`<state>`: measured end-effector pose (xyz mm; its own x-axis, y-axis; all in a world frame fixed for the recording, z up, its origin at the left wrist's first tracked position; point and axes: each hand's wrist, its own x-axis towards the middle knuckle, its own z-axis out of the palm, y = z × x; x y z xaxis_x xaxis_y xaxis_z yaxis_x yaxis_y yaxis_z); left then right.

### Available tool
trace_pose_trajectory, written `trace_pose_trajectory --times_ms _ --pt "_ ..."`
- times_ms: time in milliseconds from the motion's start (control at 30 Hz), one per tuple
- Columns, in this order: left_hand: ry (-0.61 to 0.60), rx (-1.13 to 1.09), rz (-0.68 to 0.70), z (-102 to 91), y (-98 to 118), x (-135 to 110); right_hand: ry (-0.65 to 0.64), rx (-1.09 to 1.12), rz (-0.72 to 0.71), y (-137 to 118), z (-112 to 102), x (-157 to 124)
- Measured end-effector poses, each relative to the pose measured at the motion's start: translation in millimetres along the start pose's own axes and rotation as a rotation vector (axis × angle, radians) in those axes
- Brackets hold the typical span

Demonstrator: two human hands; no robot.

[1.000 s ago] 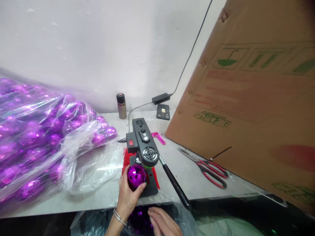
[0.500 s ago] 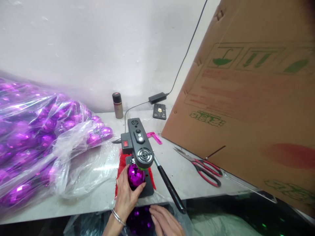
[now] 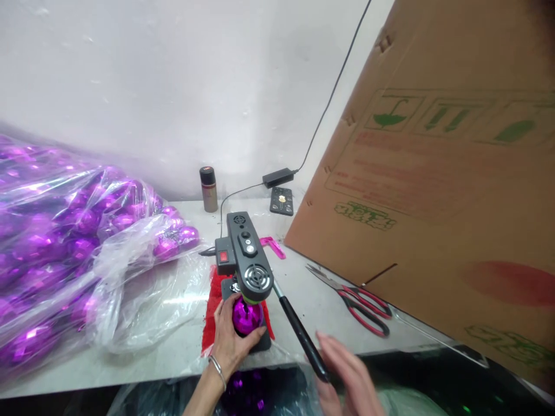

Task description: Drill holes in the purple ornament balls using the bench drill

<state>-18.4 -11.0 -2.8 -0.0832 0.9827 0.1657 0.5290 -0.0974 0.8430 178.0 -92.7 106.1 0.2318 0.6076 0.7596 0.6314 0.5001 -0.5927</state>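
My left hand (image 3: 232, 336) curls around a shiny purple bauble (image 3: 247, 316) and holds it beneath the head of a small dark grey lever press (image 3: 250, 254). The press stands on a red cloth (image 3: 211, 323), and its base shows partly behind my fingers. From the press's right side a long lever with a black grip (image 3: 303, 338) slopes towards me. My right hand (image 3: 349, 378), slightly blurred, is at the lower end of that grip with its fingers stretched out and apart, not wrapped around it.
Clear plastic bags of purple baubles (image 3: 82, 219) fill the left. Red-handled scissors (image 3: 362, 306) lie by a large cardboard box (image 3: 425, 173) on the right. Behind the press are a bottle (image 3: 208, 190), a power adapter (image 3: 278, 177) and a small black card (image 3: 281, 201). More purple baubles (image 3: 245, 393) sit below the table edge.
My right hand has moved right and up from the baubles below the table edge to the lever grip. My left hand has shifted slightly right with the bauble, still under the press head.
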Motion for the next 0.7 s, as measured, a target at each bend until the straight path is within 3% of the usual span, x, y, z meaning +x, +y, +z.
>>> trace_pose_trajectory --times_ms 167,300,400,700 --pt "0.033 -0.042 0.028 3.4 9.1 2.2 0.004 0.057 -0.215 -6.1 15.3 53.1" --pt "0.063 -0.067 -0.009 3.7 17.3 2.8 -0.089 0.093 -0.324 -17.5 27.0 76.9" --pt "0.093 -0.085 -0.042 3.4 24.0 2.4 -0.122 0.185 -0.336 -22.8 37.1 82.1" --pt "0.088 -0.131 -0.047 6.1 27.8 0.8 -0.050 0.287 -0.193 -20.2 56.9 65.5"
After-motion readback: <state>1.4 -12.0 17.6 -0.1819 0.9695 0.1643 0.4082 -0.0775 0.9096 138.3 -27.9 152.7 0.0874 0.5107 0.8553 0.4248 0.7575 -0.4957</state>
